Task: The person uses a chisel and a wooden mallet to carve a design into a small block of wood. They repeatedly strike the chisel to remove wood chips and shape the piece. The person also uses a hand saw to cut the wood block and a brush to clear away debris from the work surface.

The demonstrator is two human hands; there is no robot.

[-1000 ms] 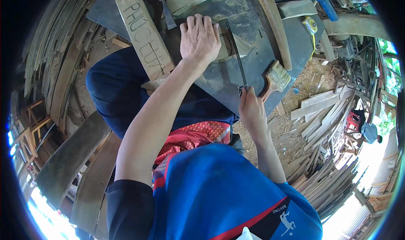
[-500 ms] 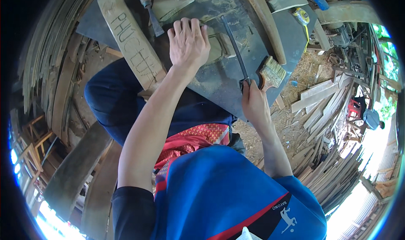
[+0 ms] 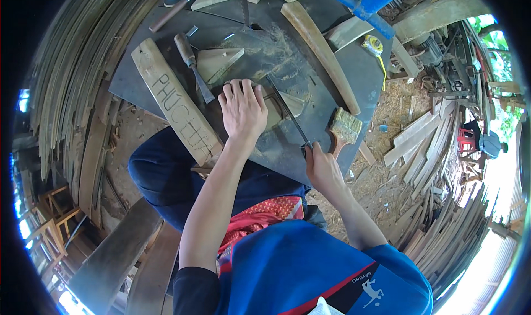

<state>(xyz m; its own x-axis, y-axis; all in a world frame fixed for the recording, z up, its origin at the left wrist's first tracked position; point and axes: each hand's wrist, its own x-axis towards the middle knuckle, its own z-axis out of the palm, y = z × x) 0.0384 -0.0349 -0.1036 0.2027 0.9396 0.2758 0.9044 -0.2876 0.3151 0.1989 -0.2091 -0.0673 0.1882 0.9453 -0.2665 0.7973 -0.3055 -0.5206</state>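
Note:
My left hand [image 3: 243, 109] presses down on a small piece of wood [image 3: 287, 106] on the dark tabletop [image 3: 326, 104], its fingers together and bent over the far edge. Most of that wood is hidden under the hand. In my right hand [image 3: 322, 171] is a slim dark file [image 3: 290, 113], held by its near end. The file slants away to the left across the wood, its tip close to my left fingers; whether it touches cannot be made out. A flat paintbrush [image 3: 347, 128] lies just beyond my right hand.
Left of my left hand lie a lettered board [image 3: 172, 102], a chisel [image 3: 193, 66] and a wooden wedge [image 3: 220, 63]. A long curved wooden bar [image 3: 321, 56] and a yellow tape measure [image 3: 373, 46] are to the right. Blue metalwork [image 3: 365, 8] crosses the far edge. Stacked planks [image 3: 426, 143] lie beyond.
The view has shifted, showing more of the far tabletop. The file has moved left, nearer my left hand and over the wood. My left hand stays on the wood.

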